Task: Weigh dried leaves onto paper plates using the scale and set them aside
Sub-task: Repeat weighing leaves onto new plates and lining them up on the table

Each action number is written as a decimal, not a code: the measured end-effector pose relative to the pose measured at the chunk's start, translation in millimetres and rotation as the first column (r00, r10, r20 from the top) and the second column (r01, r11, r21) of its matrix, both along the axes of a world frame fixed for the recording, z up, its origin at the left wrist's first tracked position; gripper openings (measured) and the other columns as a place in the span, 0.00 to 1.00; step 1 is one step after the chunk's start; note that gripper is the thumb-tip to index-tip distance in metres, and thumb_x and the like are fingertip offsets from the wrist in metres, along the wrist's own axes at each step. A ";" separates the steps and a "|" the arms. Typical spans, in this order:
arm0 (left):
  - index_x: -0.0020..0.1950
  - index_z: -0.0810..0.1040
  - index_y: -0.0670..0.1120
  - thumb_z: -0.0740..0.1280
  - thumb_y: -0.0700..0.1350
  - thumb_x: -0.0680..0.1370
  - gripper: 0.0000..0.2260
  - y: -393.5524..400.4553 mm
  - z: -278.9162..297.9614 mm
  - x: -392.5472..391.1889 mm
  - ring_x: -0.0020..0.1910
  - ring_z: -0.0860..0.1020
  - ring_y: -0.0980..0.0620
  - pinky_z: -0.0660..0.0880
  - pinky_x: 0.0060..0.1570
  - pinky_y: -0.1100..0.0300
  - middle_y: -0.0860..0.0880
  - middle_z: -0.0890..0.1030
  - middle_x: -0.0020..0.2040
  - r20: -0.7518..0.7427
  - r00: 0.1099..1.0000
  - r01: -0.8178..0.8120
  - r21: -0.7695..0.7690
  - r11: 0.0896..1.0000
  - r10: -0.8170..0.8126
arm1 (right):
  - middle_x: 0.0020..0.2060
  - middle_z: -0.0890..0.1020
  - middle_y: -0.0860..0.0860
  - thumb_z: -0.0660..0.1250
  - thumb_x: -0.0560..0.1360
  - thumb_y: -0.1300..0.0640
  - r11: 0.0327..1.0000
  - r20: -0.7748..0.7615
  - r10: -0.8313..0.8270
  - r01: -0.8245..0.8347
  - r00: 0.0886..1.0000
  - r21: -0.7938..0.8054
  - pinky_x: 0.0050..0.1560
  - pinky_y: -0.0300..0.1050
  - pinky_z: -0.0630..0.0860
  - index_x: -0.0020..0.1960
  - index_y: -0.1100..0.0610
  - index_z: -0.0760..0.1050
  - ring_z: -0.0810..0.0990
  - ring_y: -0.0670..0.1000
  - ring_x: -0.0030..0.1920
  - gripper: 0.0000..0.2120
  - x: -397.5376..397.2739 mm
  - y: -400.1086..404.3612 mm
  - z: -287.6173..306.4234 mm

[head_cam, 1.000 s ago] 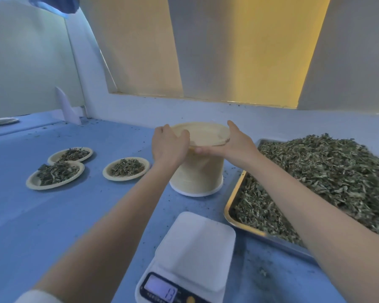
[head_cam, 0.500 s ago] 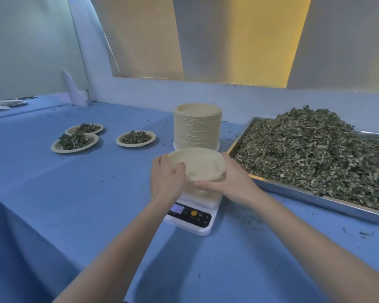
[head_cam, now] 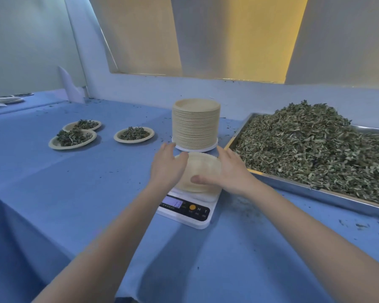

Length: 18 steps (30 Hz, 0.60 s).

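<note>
plate stack (head_cam: 195, 123) just behind scale (head_cam: 185, 212)

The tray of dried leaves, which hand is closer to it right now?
Right. The right hand is on the side of the empty paper plate on the scale that faces the tray of dried leaves. The left hand is at the plate's far side, farther from the tray.

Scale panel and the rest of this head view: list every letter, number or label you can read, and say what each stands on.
"M": on the black control panel of the scale, right of the orange button.
"T": same panel, right of the M.
Display: lit, digits too blurred to read.
Small print beside the display and under the buttons: too small to read.
Paper plates, tray and blue table cover: no text visible.
</note>
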State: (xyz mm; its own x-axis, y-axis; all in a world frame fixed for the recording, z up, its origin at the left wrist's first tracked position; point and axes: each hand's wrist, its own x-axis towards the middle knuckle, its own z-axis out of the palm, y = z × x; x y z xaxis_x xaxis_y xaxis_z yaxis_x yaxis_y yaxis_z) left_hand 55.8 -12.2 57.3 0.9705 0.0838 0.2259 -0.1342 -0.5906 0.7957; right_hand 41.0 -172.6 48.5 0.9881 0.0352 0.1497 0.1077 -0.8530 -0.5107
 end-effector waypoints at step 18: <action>0.53 0.78 0.52 0.65 0.42 0.75 0.09 4.1 30.8 32.6 0.49 0.73 0.55 0.66 0.48 0.63 0.55 0.77 0.47 -0.037 0.977 0.209 -0.064 0.976 -0.211 | 0.74 0.63 0.46 0.70 0.64 0.31 0.960 0.039 0.123 -0.129 0.992 0.250 0.59 0.40 0.61 0.76 0.49 0.55 0.62 0.49 0.72 0.48 31.0 -3.5 17.7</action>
